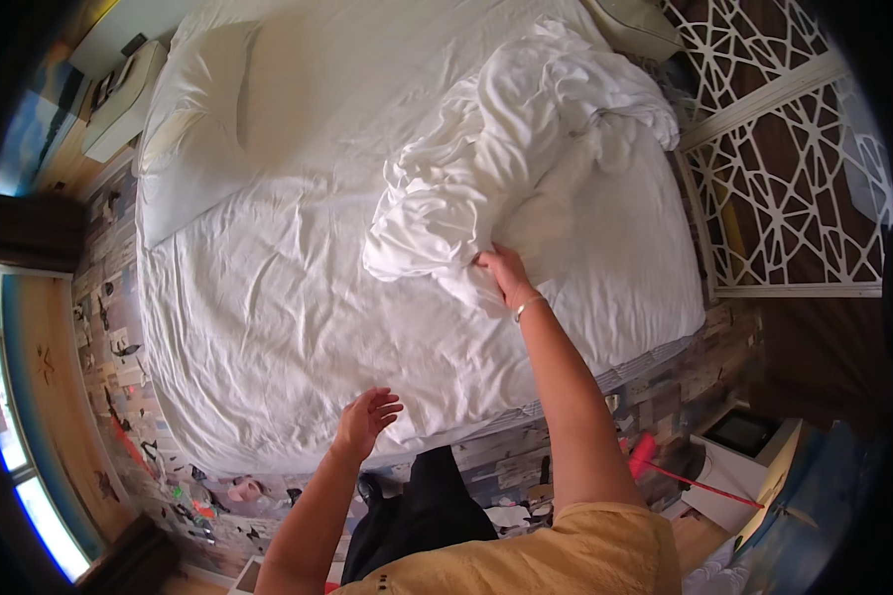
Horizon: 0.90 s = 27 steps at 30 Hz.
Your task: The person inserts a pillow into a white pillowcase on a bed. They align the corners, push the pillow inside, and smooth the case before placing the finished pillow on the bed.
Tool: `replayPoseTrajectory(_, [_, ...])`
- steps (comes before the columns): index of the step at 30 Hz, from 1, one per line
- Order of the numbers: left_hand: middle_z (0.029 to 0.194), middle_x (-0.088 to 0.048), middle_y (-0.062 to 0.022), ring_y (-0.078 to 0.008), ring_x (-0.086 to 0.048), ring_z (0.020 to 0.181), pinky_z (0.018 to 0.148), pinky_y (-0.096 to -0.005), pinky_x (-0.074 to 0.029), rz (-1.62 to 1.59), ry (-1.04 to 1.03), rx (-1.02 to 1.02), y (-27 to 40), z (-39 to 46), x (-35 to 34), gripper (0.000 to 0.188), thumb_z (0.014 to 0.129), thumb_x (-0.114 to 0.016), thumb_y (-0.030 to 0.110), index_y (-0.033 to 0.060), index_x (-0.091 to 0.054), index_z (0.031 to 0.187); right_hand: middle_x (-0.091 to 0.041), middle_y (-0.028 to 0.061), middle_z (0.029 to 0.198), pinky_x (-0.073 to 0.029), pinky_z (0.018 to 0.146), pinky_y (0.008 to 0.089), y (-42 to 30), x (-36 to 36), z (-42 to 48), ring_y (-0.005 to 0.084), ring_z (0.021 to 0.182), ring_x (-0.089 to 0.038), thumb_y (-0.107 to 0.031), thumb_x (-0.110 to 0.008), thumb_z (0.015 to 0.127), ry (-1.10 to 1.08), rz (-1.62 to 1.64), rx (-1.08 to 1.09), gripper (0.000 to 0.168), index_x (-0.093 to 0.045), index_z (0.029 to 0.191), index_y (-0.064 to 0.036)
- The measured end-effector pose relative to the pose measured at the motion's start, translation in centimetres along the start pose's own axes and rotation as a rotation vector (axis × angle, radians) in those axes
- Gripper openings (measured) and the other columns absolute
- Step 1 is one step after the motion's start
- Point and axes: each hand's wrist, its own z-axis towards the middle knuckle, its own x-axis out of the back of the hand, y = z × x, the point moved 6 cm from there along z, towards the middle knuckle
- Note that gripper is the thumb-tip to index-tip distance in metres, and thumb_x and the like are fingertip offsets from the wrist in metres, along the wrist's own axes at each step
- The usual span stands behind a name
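A large bed with a white fitted sheet (290, 342) fills the middle of the view, its surface wrinkled. My right hand (503, 274), with a bracelet at the wrist, grips the near edge of a bunched white bed cover (521, 126) lying on the bed's right half. Above the near side of the bed, my left hand (368, 422) hangs with its fingers loosely apart and holds nothing. Two white pillows, one (193, 167) partly over another, lie at the upper left of the bed.
A white lattice screen (781, 178) stands along the bed's right end. At the left is a bedside cabinet (123, 104). Scattered small items lie on the patchwork-patterned floor (506, 461), among them a pink object (245, 489). A red broom-like tool (644, 455) and a white cabinet (729, 476) are at lower right.
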Motion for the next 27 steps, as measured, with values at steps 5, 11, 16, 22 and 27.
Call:
replayPoseTrajectory(5, [0.128,-0.056,-0.0176,-0.0278,-0.054,0.120,0.097,-0.0389,-0.045,-0.067,-0.008,-0.059,3.0,-1.7,-4.5,0.056,0.097,-0.048,0.044,0.0026,-0.045,0.134,-0.068,0.0069,0.102,-0.053,0.079,0.0289,-1.2,-4.6,-10.7,0.0147,0.091,-0.066,-0.013,-0.056,0.085,-0.376,0.316,-0.102,0.031,-0.064,0.114,-0.002])
replayPoseTrajectory(11, [0.132,-0.057,-0.0088,-0.0251,-0.054,0.120,0.104,-0.0413,-0.043,-0.268,-0.404,0.014,1.7,-1.3,-2.3,0.053,0.095,-0.052,0.044,0.0076,-0.049,0.134,-0.064,0.0110,0.118,-0.046,0.093,0.0324,1.5,-13.9,-24.0,0.0183,0.106,-0.061,-0.011,-0.057,0.081,-0.679,0.074,0.056,0.033,-0.065,0.110,0.003])
replayPoseTrajectory(16, [0.131,-0.057,-0.0130,-0.0289,-0.056,0.119,0.104,-0.0443,-0.044,-0.202,-0.401,-0.040,1.8,-12.1,2.7,0.053,0.095,-0.052,0.037,0.0039,-0.048,0.136,-0.065,0.0094,0.112,-0.050,0.086,0.0295,5.4,-21.0,-33.4,0.0171,0.097,-0.063,-0.016,-0.059,0.079,-0.708,0.413,-0.383,0.045,-0.060,0.121,0.000])
replayPoseTrajectory(22, [0.115,-0.065,-0.0162,-0.0293,-0.064,0.103,0.095,-0.0421,-0.050,-0.173,-0.162,-0.230,1.4,-15.2,16.6,0.047,0.094,-0.047,0.033,-0.0023,-0.057,0.123,-0.066,0.0137,0.110,-0.050,0.082,0.0375,7.6,-30.5,-38.5,0.0262,0.097,-0.065,-0.023,-0.062,0.082,-0.670,-0.033,0.025,0.050,-0.055,0.127,-0.001])
replayPoseTrajectory(27, [0.119,-0.061,-0.0099,-0.0211,-0.059,0.108,0.092,-0.0333,-0.049,-0.212,0.087,-0.750,9.8,-20.8,20.9,0.041,0.092,-0.056,0.018,0.0016,-0.053,0.129,-0.062,0.0252,0.115,-0.050,0.085,0.0442,3.0,-35.1,-41.1,0.0397,0.098,-0.062,-0.033,-0.067,0.083,-0.421,-0.656,0.361,0.068,-0.041,0.138,-0.005])
